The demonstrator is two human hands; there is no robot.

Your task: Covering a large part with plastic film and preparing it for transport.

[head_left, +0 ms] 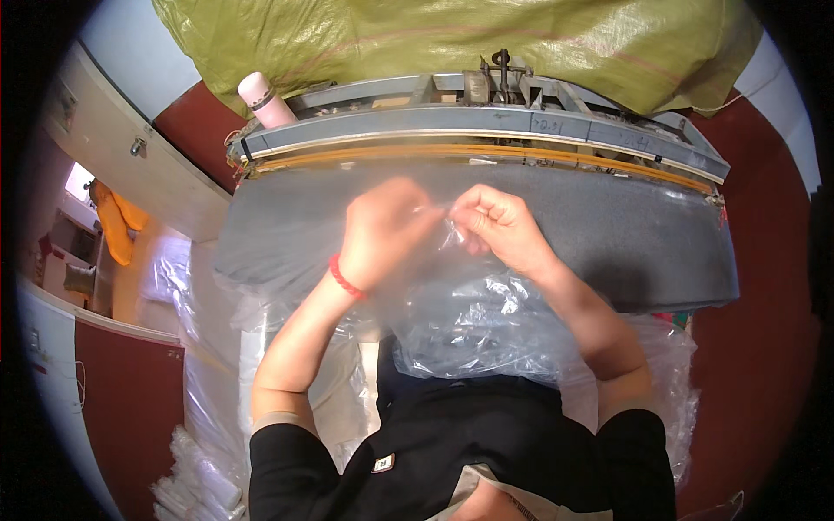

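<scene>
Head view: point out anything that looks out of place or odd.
The pink bottle near the left end of the metal frame looks out of place, standing among machine parts; its apparent lean may be lens distortion.

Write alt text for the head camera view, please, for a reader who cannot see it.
A person's right hand pinches clear plastic film over a dark grey work surface; close beside it, the left hand looks hazy through the film. Beyond are a grey metal frame, a pink bottle near its left end and a yellow-green sheet.
</scene>
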